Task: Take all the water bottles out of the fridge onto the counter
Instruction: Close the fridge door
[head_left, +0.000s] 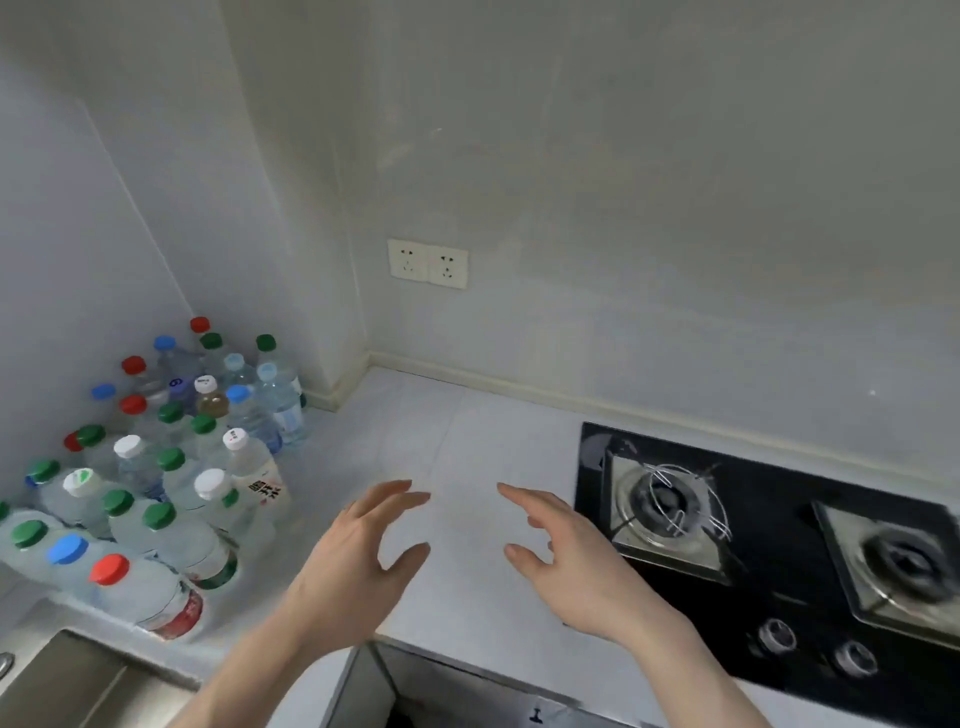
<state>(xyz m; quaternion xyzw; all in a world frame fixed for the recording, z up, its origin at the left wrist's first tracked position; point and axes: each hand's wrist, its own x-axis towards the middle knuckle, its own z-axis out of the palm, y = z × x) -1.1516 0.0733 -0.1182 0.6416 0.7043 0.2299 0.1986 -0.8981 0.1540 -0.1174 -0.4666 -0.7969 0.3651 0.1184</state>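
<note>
Two empty hands hover over the counter (488, 447), palms facing: the left hand (358, 561) and right hand (566, 556) both have fingers spread and loosely curved, holding nothing. The bottles (156, 467) stand crowded in the counter's left corner, beside the sink (62, 686). A stove (779, 551) sits right.

Both grips empty, fingers spread, above the pale grey tabletop (467, 431). Bare surface runs between them and ahead to the wall. Left of the left grip (358, 551): dense cluster of clear plastic water bottles with coloured caps (171, 467) fills the corner. Just right of the right grip (566, 551): black glass gas hob with steel burners (769, 545). Steel sink (62, 680) lies near-left.
</note>
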